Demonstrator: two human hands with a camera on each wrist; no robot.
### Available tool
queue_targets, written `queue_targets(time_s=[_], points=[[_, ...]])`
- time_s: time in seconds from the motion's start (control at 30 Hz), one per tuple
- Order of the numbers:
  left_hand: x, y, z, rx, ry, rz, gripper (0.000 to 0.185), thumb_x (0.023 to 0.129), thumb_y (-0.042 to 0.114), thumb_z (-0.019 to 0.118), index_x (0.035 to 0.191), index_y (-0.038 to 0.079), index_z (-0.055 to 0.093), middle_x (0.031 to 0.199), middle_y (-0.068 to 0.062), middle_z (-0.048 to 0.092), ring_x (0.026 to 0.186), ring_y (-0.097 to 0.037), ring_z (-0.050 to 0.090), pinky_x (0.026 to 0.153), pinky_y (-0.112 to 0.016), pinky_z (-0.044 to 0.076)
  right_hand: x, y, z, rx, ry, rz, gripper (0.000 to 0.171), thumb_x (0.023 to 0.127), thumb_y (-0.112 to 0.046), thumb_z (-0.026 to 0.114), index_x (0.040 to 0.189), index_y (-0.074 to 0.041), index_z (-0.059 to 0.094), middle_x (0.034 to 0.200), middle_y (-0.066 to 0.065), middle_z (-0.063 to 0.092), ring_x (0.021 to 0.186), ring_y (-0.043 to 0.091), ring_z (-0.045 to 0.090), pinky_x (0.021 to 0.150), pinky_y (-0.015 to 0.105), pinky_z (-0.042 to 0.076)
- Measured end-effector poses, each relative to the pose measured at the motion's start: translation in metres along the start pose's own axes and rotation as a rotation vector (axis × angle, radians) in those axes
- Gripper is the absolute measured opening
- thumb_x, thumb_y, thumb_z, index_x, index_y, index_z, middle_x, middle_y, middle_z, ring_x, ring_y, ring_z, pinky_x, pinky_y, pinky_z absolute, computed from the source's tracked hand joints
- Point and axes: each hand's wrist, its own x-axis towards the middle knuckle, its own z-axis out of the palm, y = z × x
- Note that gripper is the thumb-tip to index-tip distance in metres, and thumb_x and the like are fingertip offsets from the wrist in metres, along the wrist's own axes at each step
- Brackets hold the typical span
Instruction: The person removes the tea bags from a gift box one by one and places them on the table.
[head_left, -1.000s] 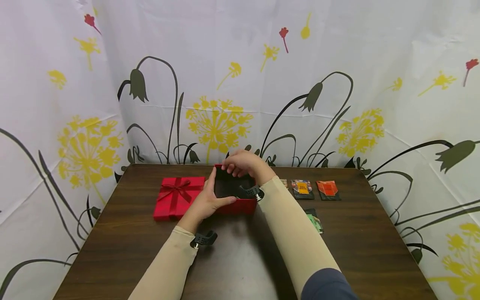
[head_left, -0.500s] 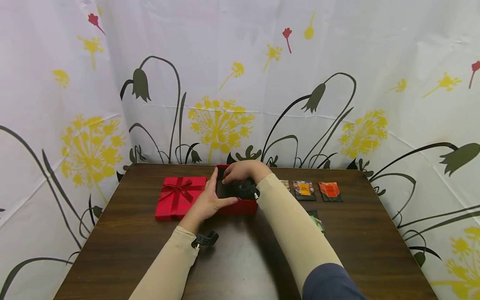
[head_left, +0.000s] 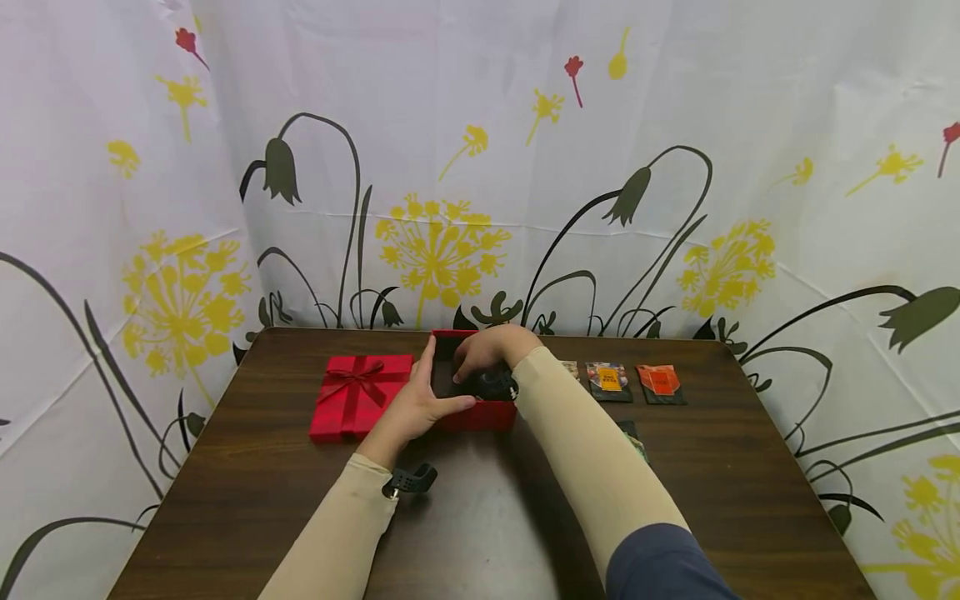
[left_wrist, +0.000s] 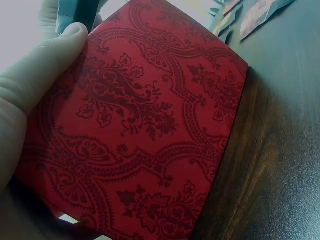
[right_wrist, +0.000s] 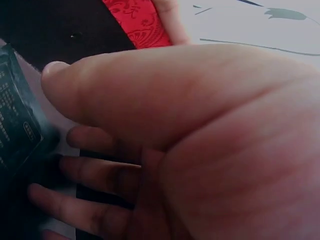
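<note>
A red gift box with a black inside stands at the back middle of the table. My left hand holds it at the near left corner, thumb along the front rim and fingers along the left side. The left wrist view shows its patterned red wall close up. My right hand reaches down into the box from above. In the right wrist view, its thumb and fingers are apart, with nothing seen between them. A dark printed packet lies inside the box near the fingertips.
The red lid with a ribbon bow lies left of the box. To the right lie an orange packet, a packet with a yellow label, a partly hidden packet and a green packet behind the right sleeve.
My right hand has lowered from above the rim into the box, then shifted slightly towards the near side. My left hand has stayed at the box corner.
</note>
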Motion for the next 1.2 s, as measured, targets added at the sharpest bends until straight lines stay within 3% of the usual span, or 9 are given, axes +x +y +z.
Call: queue_targets(time_s=[0.3,0.67,0.77,1.0,1.2], points=[[-0.001,0.0,0.0,-0.018,0.003,0.015,0.138,0.084,0.054,0.092,0.176,0.036,-0.008,0.184,-0.013,0.005,0.168,-0.044,0.015,0.13,-0.073,0.023,0.005,0.002,0.005,0.015,0.004,0.002,0.062,0.104,-0.043,0.07,0.156,-0.013,0.06,0.157,0.007,0.06,0.141,0.024,0.053,0.126,0.05,0.041],[0.0,-0.001,-0.001,-0.003,0.011,0.017,0.137,0.084,0.055,0.092,0.176,0.036,-0.009,0.184,-0.014,0.005,0.168,-0.045,0.016,0.13,-0.073,0.023,0.006,0.0,0.009,0.048,0.012,-0.017,0.061,0.103,-0.037,0.073,0.156,-0.011,0.06,0.156,0.008,0.061,0.139,0.024,0.055,0.126,0.051,0.042],[0.0,-0.002,-0.001,-0.002,0.016,0.015,0.137,0.084,0.055,0.092,0.176,0.036,-0.008,0.184,-0.013,0.006,0.167,-0.045,0.017,0.129,-0.074,0.024,0.009,0.001,0.011,0.053,0.022,-0.026,0.053,0.102,-0.035,0.075,0.147,-0.01,0.067,0.145,0.007,0.068,0.129,0.021,0.06,0.119,0.046,0.049],[0.0,-0.004,0.0,-0.012,0.013,0.026,0.136,0.084,0.053,0.092,0.177,0.034,-0.006,0.182,-0.015,0.01,0.165,-0.047,0.024,0.127,-0.073,0.03,0.014,0.006,0.016,0.097,0.006,-0.067,0.016,0.098,-0.02,0.076,0.113,-0.014,0.079,0.111,0.001,0.073,0.097,0.015,0.064,0.085,0.03,0.056],[-0.001,-0.002,0.0,-0.023,0.012,0.031,0.137,0.084,0.053,0.093,0.177,0.033,-0.006,0.182,-0.016,0.009,0.165,-0.048,0.022,0.128,-0.071,0.03,0.013,0.008,0.017,0.118,0.007,-0.065,0.018,0.093,-0.01,0.079,0.111,-0.013,0.077,0.11,0.002,0.07,0.095,0.016,0.061,0.079,0.029,0.054]])
